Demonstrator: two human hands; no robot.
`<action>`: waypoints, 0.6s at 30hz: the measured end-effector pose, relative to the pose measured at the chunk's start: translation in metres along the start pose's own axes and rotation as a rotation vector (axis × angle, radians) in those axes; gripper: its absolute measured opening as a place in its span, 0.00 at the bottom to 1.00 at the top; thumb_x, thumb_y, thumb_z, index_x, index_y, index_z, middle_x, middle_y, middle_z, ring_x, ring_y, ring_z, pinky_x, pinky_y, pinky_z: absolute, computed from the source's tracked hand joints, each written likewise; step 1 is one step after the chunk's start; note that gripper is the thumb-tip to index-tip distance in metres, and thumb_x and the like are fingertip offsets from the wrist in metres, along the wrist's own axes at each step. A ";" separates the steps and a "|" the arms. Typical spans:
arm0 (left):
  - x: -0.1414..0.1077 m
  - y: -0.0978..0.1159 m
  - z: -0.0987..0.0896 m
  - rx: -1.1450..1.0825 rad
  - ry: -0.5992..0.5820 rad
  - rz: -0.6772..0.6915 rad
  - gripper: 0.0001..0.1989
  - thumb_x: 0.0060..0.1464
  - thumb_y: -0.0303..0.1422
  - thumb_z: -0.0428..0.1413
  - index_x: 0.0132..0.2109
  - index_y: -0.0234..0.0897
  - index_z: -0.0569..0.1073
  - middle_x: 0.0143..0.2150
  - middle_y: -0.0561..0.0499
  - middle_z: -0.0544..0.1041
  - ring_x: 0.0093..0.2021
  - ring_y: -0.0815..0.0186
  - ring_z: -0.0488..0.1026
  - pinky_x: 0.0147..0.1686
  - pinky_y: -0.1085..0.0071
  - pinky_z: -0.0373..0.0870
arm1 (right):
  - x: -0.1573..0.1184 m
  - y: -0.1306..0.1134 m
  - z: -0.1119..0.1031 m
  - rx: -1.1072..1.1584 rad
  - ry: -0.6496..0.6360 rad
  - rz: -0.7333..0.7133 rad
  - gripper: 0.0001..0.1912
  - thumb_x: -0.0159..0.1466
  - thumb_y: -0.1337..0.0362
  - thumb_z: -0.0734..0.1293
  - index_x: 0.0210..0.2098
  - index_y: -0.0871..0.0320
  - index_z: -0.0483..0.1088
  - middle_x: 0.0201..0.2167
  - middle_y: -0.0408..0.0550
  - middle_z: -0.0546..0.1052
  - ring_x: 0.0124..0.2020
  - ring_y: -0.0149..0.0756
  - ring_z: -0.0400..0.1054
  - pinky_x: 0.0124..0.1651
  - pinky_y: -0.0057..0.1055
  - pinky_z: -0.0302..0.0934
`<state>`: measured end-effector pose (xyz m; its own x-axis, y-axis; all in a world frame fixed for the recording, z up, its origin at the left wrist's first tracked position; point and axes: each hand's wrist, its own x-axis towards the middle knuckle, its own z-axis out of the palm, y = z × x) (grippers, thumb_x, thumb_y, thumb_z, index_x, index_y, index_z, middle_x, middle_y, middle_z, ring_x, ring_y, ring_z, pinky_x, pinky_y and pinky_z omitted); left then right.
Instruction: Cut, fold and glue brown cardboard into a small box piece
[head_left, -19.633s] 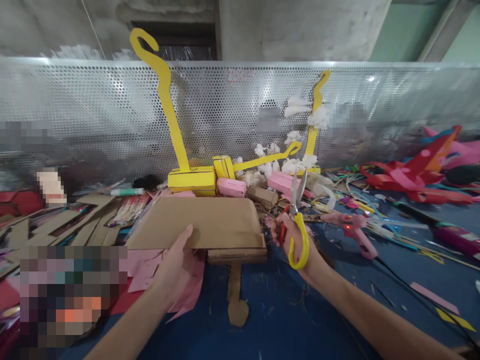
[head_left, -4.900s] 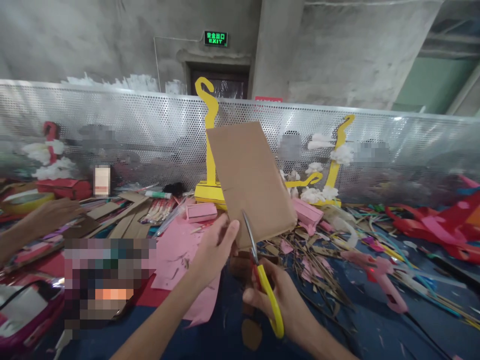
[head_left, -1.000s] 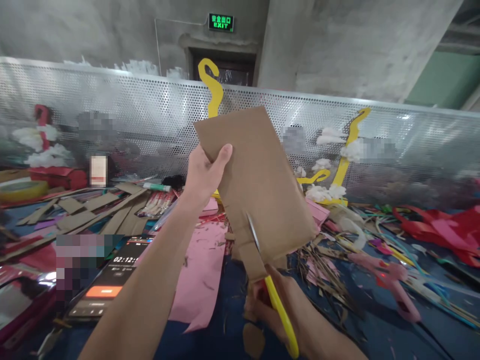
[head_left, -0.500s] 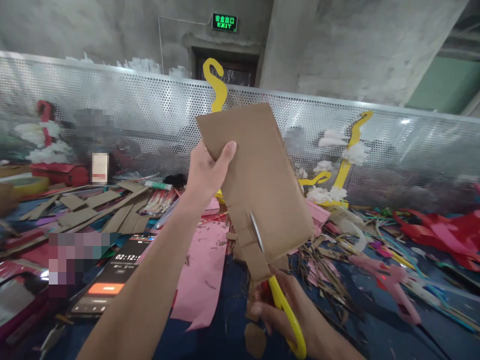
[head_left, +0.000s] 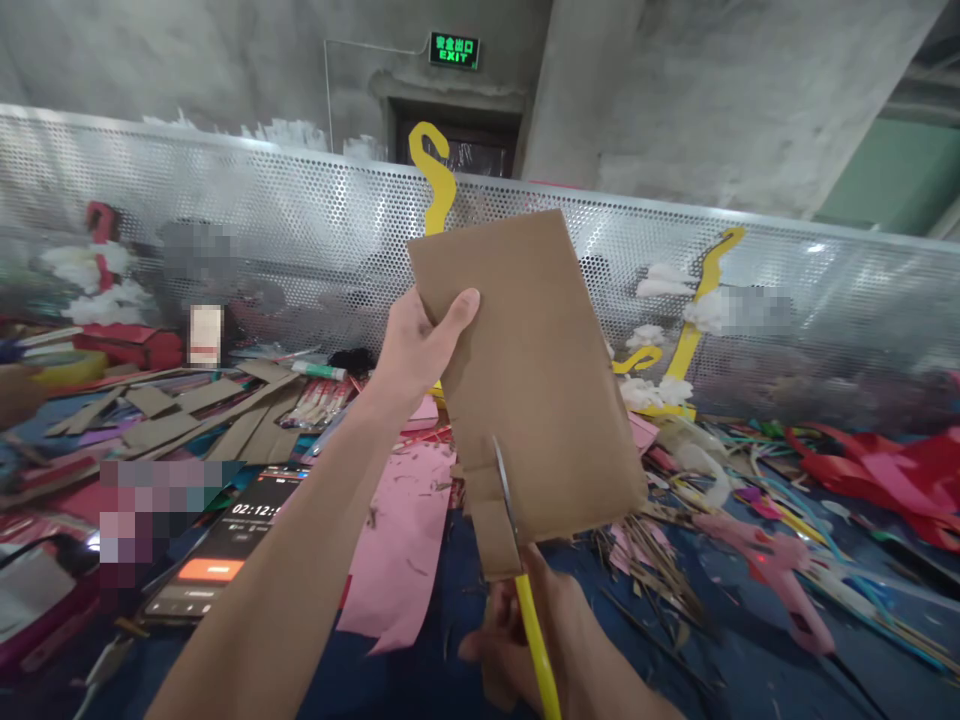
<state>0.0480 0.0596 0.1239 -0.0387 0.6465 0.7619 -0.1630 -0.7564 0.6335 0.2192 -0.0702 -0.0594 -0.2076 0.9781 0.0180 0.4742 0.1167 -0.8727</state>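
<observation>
A brown cardboard sheet [head_left: 540, 370] is held up in front of me, tilted slightly. My left hand [head_left: 427, 335] grips its upper left edge, thumb on the near face and fingers behind. Low in the view, my right hand [head_left: 532, 630] is closed on the yellow-handled scissors [head_left: 534, 640]. One blade lies on the near face of the cardboard, along a cut that separates a strip [head_left: 495, 535] at the lower left. The other blade is hidden behind the sheet. Pink paper [head_left: 397, 545] lies on the table beneath my left forearm.
A pink glue gun [head_left: 780, 570] rests at the right, near red ribbon [head_left: 885, 470]. Cardboard scraps [head_left: 187, 400] and a lit phone [head_left: 225, 540] are at the left. Behind stand yellow hook shapes [head_left: 697, 300] before a perforated metal panel [head_left: 315, 230]. Another person's hand [head_left: 22, 395] shows at the far left.
The cardboard has shifted slightly right and turned a little more face-on. My right hand and the scissors have moved left and turned, the blade now pointing more upright along the strip.
</observation>
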 end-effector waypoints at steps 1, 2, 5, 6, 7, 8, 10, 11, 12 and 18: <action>0.000 0.001 0.001 -0.003 0.000 -0.004 0.20 0.57 0.44 0.63 0.49 0.35 0.74 0.53 0.39 0.80 0.54 0.51 0.78 0.51 0.54 0.78 | 0.000 -0.001 -0.001 -0.034 0.009 0.018 0.31 0.48 0.58 0.80 0.48 0.55 0.68 0.21 0.36 0.76 0.21 0.32 0.70 0.23 0.24 0.59; 0.000 0.001 0.002 -0.007 0.002 -0.008 0.20 0.57 0.44 0.63 0.49 0.35 0.74 0.54 0.39 0.80 0.54 0.51 0.78 0.51 0.54 0.78 | -0.001 -0.003 -0.003 -0.060 0.027 0.034 0.32 0.48 0.60 0.80 0.50 0.55 0.68 0.21 0.37 0.77 0.22 0.33 0.71 0.25 0.24 0.61; 0.001 0.000 0.003 -0.011 0.014 -0.005 0.20 0.56 0.44 0.63 0.49 0.35 0.74 0.54 0.40 0.80 0.54 0.51 0.78 0.52 0.54 0.78 | -0.003 -0.011 -0.011 -0.065 0.062 0.009 0.31 0.51 0.62 0.78 0.51 0.56 0.67 0.22 0.37 0.76 0.23 0.33 0.70 0.27 0.26 0.63; 0.001 -0.001 0.002 -0.004 0.017 0.007 0.20 0.56 0.44 0.64 0.49 0.35 0.75 0.53 0.40 0.81 0.54 0.51 0.78 0.52 0.54 0.78 | -0.004 -0.013 -0.014 -0.031 0.043 -0.020 0.28 0.52 0.61 0.78 0.49 0.56 0.67 0.22 0.37 0.75 0.22 0.32 0.69 0.27 0.26 0.62; 0.002 -0.001 0.001 0.007 0.020 0.024 0.19 0.56 0.44 0.64 0.48 0.36 0.75 0.53 0.41 0.81 0.54 0.52 0.78 0.53 0.54 0.77 | -0.004 -0.015 -0.016 0.025 0.006 -0.049 0.24 0.54 0.59 0.77 0.47 0.56 0.68 0.23 0.38 0.75 0.23 0.32 0.68 0.28 0.26 0.62; 0.002 -0.002 0.000 0.020 0.024 0.041 0.19 0.56 0.44 0.64 0.48 0.36 0.75 0.53 0.41 0.81 0.54 0.52 0.78 0.53 0.54 0.77 | -0.005 -0.016 -0.018 0.100 -0.037 -0.071 0.22 0.55 0.58 0.76 0.45 0.56 0.68 0.24 0.39 0.74 0.25 0.32 0.68 0.29 0.26 0.62; 0.003 -0.003 -0.002 0.048 0.033 0.058 0.18 0.56 0.44 0.63 0.47 0.36 0.76 0.53 0.41 0.80 0.53 0.52 0.78 0.53 0.55 0.77 | -0.007 -0.017 -0.019 0.264 -0.110 -0.081 0.20 0.57 0.55 0.76 0.42 0.56 0.67 0.28 0.41 0.74 0.28 0.32 0.69 0.32 0.26 0.63; 0.004 -0.005 -0.003 0.062 0.041 0.061 0.18 0.56 0.45 0.63 0.47 0.36 0.76 0.53 0.41 0.80 0.53 0.52 0.78 0.52 0.55 0.77 | -0.008 -0.016 -0.018 0.334 -0.132 -0.076 0.20 0.57 0.54 0.76 0.41 0.56 0.67 0.29 0.41 0.73 0.29 0.32 0.69 0.33 0.26 0.63; 0.004 -0.006 -0.004 0.076 0.047 0.062 0.18 0.56 0.45 0.63 0.47 0.37 0.76 0.53 0.41 0.80 0.52 0.52 0.78 0.52 0.55 0.77 | -0.008 -0.015 -0.017 0.385 -0.143 -0.066 0.20 0.58 0.52 0.75 0.39 0.56 0.66 0.29 0.41 0.72 0.28 0.31 0.68 0.32 0.26 0.63; 0.014 -0.012 -0.020 0.134 0.193 0.103 0.22 0.56 0.49 0.62 0.49 0.37 0.74 0.53 0.39 0.80 0.54 0.51 0.77 0.53 0.54 0.77 | -0.009 -0.005 -0.006 0.513 -0.193 -0.054 0.25 0.60 0.46 0.74 0.35 0.53 0.58 0.22 0.35 0.66 0.20 0.27 0.63 0.26 0.25 0.58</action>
<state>0.0294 0.0792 0.1243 -0.2383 0.5627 0.7916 -0.0172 -0.8173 0.5759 0.2233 -0.0786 -0.0520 -0.3962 0.9179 0.0219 -0.0096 0.0197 -0.9998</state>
